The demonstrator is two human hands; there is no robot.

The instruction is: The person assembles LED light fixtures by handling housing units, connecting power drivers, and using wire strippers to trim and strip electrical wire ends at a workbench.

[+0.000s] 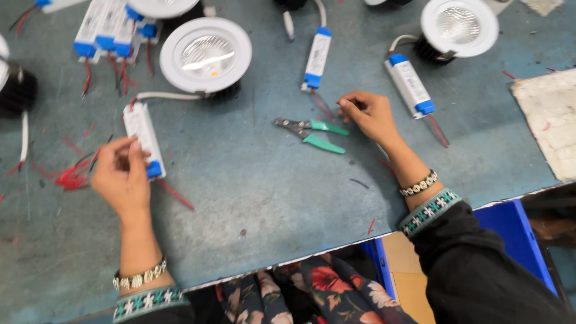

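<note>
So I'm looking down on a big scuffed blue-grey counter (270, 192) that fills most of the frame. Upper middle there's a round white downlight (206, 54), face up, wired to the white driver box (144, 139) at centre left. My left hand (123, 177) has that box pinched at its lower blue end, fingers curled shut round it, probably to steady it on the surface. It's a slim white slab with blue caps and red leads trailing out. My right hand (371, 114), upper middle-right, is loosely closed; can't tell if it's pinching anything. Green-handled pliers (312, 132) lie just beside it, with red wire scraps (69, 177) at the far left.
</note>
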